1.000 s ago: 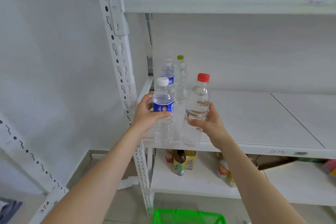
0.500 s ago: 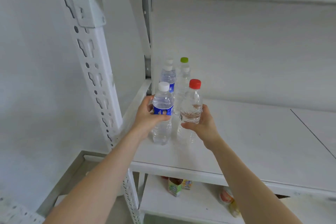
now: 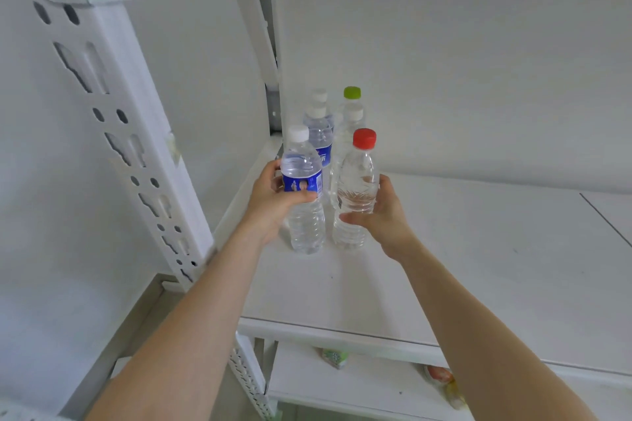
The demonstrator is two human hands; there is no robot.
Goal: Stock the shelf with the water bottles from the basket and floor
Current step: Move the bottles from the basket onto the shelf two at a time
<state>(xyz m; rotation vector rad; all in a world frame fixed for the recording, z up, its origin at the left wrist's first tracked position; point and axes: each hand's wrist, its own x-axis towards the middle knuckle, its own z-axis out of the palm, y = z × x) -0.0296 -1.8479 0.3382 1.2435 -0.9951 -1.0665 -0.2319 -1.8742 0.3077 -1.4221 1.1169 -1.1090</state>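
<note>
While a second ago I held both bottles out over the front lip of the shelf point(image 3: 444, 284), they now sit deeper in, left of the frame's centre, just in front of the bottles already stocked. Their bases look as if they touch the board, or very nearly; I cannot tell for certain. My left hand point(image 3: 273, 202) is wrapped around the blue-label bottle point(image 3: 302, 195), thumb across the label. My right hand point(image 3: 379, 212) is closed around the red-cap bottle point(image 3: 357, 191) from its right side. Neither grip is loosened yet.

I judge this pair is all but placed, and what remains is to let go and pull my arms back without knocking the row behind. The green basket that showed at the bottom edge a second ago is out of the frame now, so I cannot say how many bottles are left to fetch.

Counting: two bottles in my hands, one with a white cap and one with a red cap. Behind them, near the corner post point(image 3: 272, 79), I see four caps, three white caps point(image 3: 319, 95) and one green cap point(image 3: 352, 92), so I take that as four bottles, though they overlap. That makes six on this level. On the lower shelf point(image 3: 359, 383), bottom centre, two other items peek out.
</note>
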